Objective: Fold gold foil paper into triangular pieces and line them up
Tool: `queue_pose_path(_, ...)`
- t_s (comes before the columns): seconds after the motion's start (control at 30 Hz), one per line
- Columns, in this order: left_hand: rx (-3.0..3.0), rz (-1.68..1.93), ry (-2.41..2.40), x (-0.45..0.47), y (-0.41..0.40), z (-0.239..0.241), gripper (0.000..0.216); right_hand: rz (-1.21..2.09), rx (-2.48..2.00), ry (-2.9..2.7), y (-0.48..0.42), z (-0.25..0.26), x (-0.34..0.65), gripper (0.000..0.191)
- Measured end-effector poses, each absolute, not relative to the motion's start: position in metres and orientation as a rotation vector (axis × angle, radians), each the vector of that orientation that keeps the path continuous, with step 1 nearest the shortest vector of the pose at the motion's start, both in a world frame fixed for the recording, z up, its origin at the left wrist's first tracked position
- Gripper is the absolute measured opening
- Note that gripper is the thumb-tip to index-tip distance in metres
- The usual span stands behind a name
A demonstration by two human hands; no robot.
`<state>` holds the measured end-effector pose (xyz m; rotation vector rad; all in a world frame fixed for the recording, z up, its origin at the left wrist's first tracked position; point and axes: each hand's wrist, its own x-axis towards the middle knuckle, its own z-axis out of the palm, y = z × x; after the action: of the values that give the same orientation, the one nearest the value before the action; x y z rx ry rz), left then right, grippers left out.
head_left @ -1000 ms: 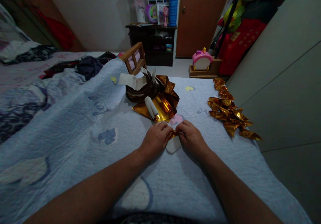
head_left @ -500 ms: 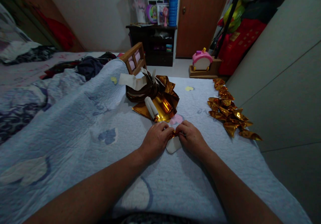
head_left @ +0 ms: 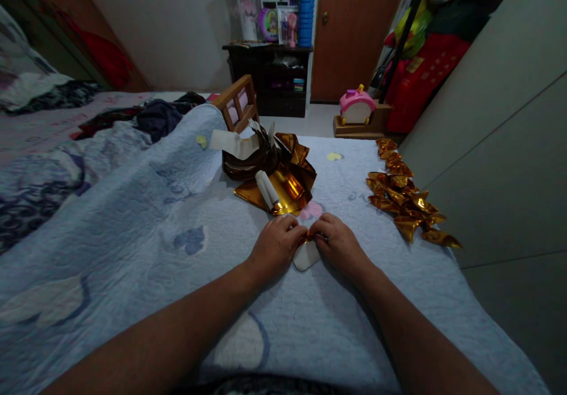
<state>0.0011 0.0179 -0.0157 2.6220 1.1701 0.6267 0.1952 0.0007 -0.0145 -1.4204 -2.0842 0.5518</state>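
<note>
My left hand (head_left: 280, 238) and my right hand (head_left: 335, 238) meet over the bed, fingers closed in a pinch on a sheet of gold foil paper (head_left: 306, 258). Its pale backing faces up towards me, and a little gold shows between the fingertips; the rest is covered by my hands. Just beyond lies a heap of gold foil paper (head_left: 290, 185), with a curved stack of sheets (head_left: 248, 165) and a small white roll (head_left: 267, 191) on it. Off to the right, several folded gold pieces (head_left: 398, 197) lie along the bed's edge.
A light blue quilt (head_left: 146, 277) covers the bed. At its far end stands a wooden bed frame (head_left: 237, 103). Beyond are a dark shelf (head_left: 268, 79), a door (head_left: 354, 35) and a pink toy (head_left: 357, 105). A pale cabinet (head_left: 509, 165) borders the right side.
</note>
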Motion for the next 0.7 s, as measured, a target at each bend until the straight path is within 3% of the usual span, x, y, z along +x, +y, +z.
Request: queue_pose_path(0.7, 2.610, 0.596, 1.188, 0.0019, 0.0166, -0.0129, 0.018, 0.563, -1.426, -2.092, -0.0003, -0.0118, 0.1953, 0.026)
